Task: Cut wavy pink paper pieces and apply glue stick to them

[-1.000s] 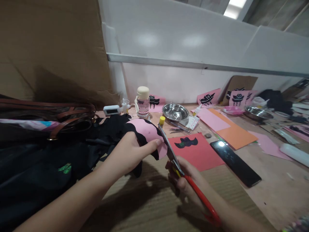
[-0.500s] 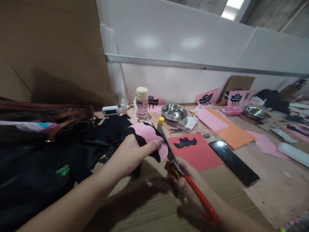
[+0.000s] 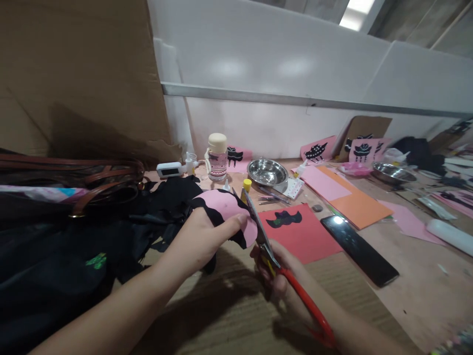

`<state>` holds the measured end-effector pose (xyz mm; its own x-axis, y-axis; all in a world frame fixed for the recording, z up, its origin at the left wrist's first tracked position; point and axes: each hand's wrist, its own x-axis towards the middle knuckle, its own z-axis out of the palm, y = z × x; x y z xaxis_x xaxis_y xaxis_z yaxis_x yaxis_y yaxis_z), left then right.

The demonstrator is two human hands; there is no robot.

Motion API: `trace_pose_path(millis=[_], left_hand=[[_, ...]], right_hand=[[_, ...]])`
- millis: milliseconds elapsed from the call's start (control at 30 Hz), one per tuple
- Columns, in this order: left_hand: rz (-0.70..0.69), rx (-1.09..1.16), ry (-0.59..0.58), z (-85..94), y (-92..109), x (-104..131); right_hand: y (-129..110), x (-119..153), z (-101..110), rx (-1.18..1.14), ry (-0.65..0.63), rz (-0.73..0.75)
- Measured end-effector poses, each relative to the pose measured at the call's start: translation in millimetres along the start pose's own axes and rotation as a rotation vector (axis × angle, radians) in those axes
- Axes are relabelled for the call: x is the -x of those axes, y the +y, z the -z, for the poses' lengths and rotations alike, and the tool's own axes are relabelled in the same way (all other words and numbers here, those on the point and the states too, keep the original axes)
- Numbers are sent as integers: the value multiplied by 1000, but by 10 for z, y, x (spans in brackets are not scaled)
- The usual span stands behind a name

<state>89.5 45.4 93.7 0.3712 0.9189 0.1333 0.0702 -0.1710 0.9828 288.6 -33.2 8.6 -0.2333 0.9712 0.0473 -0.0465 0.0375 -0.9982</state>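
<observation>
My left hand (image 3: 212, 236) pinches a pink paper template (image 3: 221, 204) laid over black fabric (image 3: 214, 215), its thumb pressing on the pink side. The fabric shows as a dark border around the paper. In my right hand (image 3: 279, 273) is a pair of scissors (image 3: 263, 241) with red and yellow handles, blades pointing up and away from me. The blades lie along the right edge of the template and fabric, parted a little at the tips. A red sheet (image 3: 303, 236) with a dark bat-like cutout (image 3: 284, 219) lies just beyond the scissors.
Black cloth (image 3: 74, 246) and a brown-strapped bag (image 3: 99, 172) fill the left side. Behind stand a bottle (image 3: 217, 157), a steel bowl (image 3: 267, 172) and a yellow-capped glue stick (image 3: 247, 185). A phone (image 3: 358, 250) and orange paper (image 3: 364, 209) lie to the right.
Almost nothing differs. The black fabric's left end has shifted slightly beside my left hand, while the scissors stay at the same edge.
</observation>
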Motion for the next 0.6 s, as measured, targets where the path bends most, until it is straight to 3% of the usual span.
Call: trace_pose_path(millis=[233, 467, 600], left_hand=[[-16, -37, 33, 3, -36, -17], [-70, -185, -8, 30, 47, -2], [-80, -206, 4, 32, 48, -2]], right_hand=[[-74, 11, 33, -44, -26, -34], [-102, 29, 45, 16, -73, -27], [-78, 66, 28, 0, -21, -59]])
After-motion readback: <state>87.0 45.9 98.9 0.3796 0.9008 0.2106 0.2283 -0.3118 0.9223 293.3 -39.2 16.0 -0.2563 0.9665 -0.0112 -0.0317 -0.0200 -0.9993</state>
